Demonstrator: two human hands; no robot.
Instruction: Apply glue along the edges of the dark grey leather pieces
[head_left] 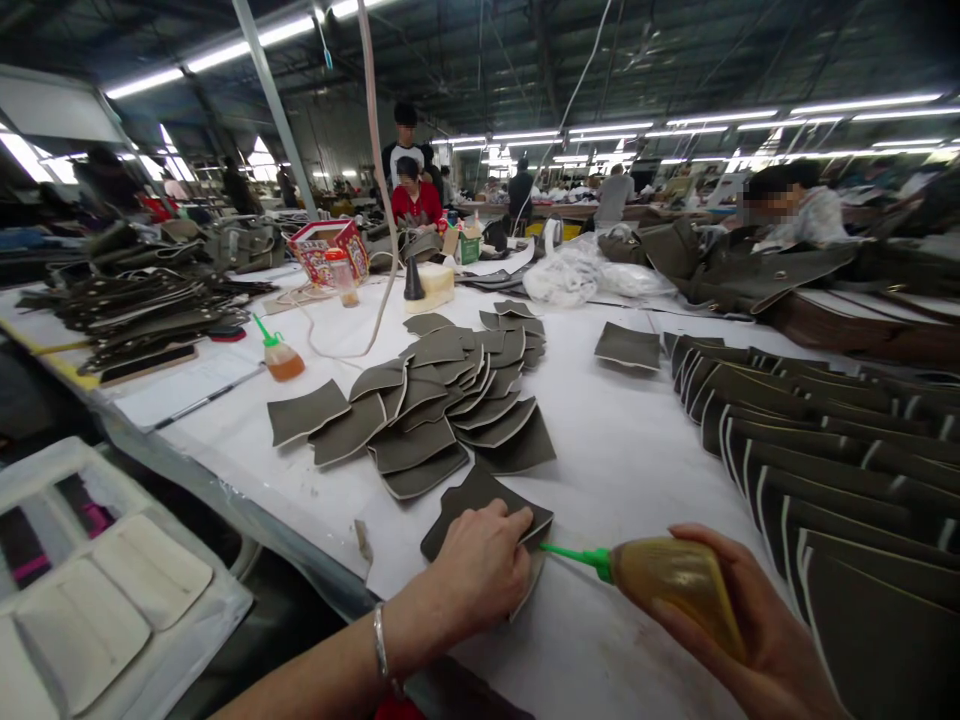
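Observation:
My right hand (pixel 757 620) is wrapped round a squeeze bottle (pixel 675 585) of amber liquid, tilted on its side. Its thin green nozzle points left, and the tip meets or nearly meets the edge of a dark olive leather-like piece (pixel 480 492). My left hand (pixel 484 555) holds that piece against the white table, fingers bent over it with the index finger stretched toward the nozzle. The left thumb is mostly hidden. A pale edge shows under the left hand's right side. Just beyond lies a loose heap of similar cut pieces (pixel 420 400) with light edges.
Overlapping rows of dark panels (pixel 825 470) fill the right side. A second green-tipped bottle (pixel 281 358) stands at left, near a red patterned box (pixel 330 250). A hose (pixel 390 260) hangs down onto the table (pixel 600 450). Several people work farther back.

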